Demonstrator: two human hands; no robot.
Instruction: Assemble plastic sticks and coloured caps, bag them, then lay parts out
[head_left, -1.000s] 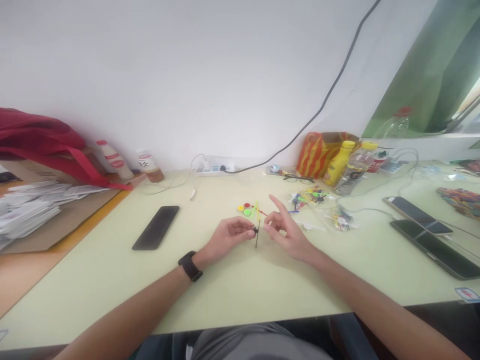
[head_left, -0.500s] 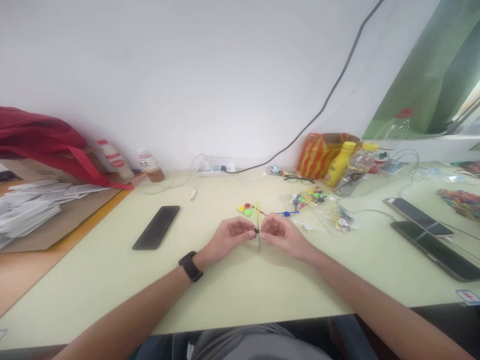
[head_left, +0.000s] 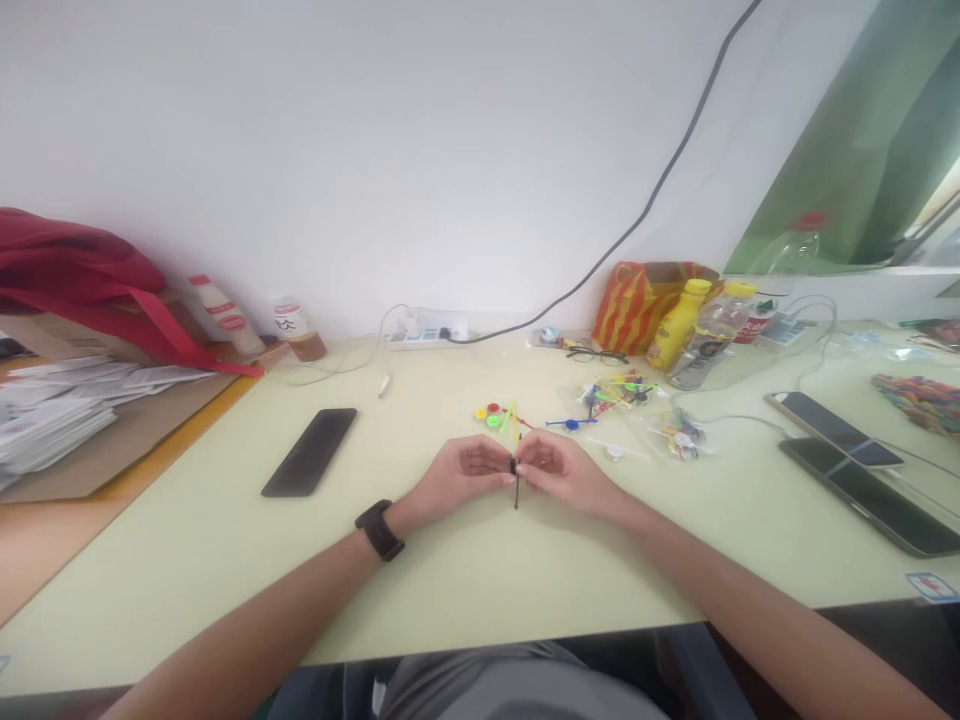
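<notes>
My left hand (head_left: 471, 472) and my right hand (head_left: 564, 474) meet over the middle of the table, fingertips pinched. Between them they hold a thin black plastic stick with a thicker middle (head_left: 516, 490), its near end pointing toward me. The fingers partly cover it. Just beyond my fingertips lie small round pieces in yellow, red and green (head_left: 493, 415), along with yellow and green sticks (head_left: 509, 416). A blue stick with a round hub (head_left: 571, 425) and a white round piece (head_left: 613, 452) rest past my right hand.
Bagged colourful plastic pieces (head_left: 616, 393) lie behind my right hand, with another clear bag (head_left: 682, 437) beside them. A black phone (head_left: 311, 452) is at left; two phones (head_left: 832, 430) are at right. Bottles (head_left: 679, 325), a striped bag (head_left: 626, 305) and a power strip (head_left: 424, 340) stand along the wall.
The black stick has turned slightly between my fingers, and its near end shows more clearly. My right fingertips have come closer to the left ones. The view has shifted a little.
</notes>
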